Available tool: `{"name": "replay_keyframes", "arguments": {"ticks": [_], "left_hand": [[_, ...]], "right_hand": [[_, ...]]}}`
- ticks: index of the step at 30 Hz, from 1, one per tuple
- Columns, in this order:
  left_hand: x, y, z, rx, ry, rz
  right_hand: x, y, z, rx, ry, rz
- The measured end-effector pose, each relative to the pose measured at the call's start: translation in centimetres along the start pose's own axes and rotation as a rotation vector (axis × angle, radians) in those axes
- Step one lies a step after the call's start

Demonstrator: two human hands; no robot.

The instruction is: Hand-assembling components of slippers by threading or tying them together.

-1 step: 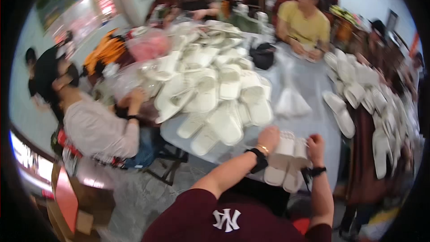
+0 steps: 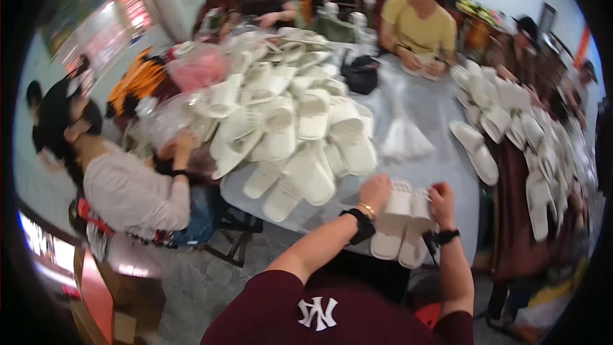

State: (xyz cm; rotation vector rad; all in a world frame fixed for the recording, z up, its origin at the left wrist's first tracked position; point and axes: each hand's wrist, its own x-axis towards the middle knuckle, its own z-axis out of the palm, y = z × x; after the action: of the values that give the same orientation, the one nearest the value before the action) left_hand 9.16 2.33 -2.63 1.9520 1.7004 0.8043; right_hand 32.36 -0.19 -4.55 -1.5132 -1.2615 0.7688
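Observation:
A pair of cream slide slippers stands side by side at the near table edge, straps toward the far side. My left hand (image 2: 375, 191) is closed at the outer upper edge of the left slipper (image 2: 387, 243). On the other side, my right hand (image 2: 442, 199) has its fingers curled against the right slipper (image 2: 414, 250); the fingertips are partly hidden. Just left of my hands lies a large heap of similar slippers (image 2: 310, 176). Beyond them rests a clear plastic bag (image 2: 405, 140), loosely bunched, on the grey tabletop (image 2: 440, 124).
A dark bag (image 2: 361, 75) sits farther back. More slippers (image 2: 472, 147) are piled on the right. One person (image 2: 131, 185) handles clear plastic at the left; another in yellow (image 2: 421, 25) holds something pale across the table. A stool (image 2: 236, 236) and cardboard box (image 2: 137, 300) stand at lower left.
The whole view has shifted slightly, so the table and slippers appear farther left and up. Both hands stay at the same pair of slippers.

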Motion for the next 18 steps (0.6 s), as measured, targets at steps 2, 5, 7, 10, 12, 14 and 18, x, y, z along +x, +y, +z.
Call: {"name": "replay_keyframes", "arguments": {"ticks": [2, 5, 7, 10, 12, 14, 18], "left_hand": [[0.0, 0.3, 0.5, -0.107, 0.117, 0.161], [0.3, 2.7, 0.3, -0.354, 0.041, 0.239], [0.5, 3.4, 0.8, -0.467, -0.036, 0.184], [0.8, 3.0, 2.4, -0.737, -0.157, 0.087], [0.7, 3.0, 2.8, -0.666, -0.175, 0.086], [0.5, 3.1, 2.9, -0.713, -0.163, 0.102], [0.3, 3.3, 2.6, -0.661, -0.201, 0.071]], "right_hand": [[-0.5, -1.3, 1.0, 0.026, 0.050, -0.028], [-1.1, -4.1, 0.6, -0.037, 0.046, -0.018], [-0.9, -3.7, 0.9, 0.058, 0.020, -0.018], [-1.2, -4.0, 1.7, 0.191, 0.008, 0.013], [-1.5, -4.2, 1.7, 0.247, 0.009, 0.027], [-1.8, -4.2, 1.6, 0.259, -0.032, 0.073], [-2.1, -4.3, 1.2, 0.224, -0.033, 0.075]]}}
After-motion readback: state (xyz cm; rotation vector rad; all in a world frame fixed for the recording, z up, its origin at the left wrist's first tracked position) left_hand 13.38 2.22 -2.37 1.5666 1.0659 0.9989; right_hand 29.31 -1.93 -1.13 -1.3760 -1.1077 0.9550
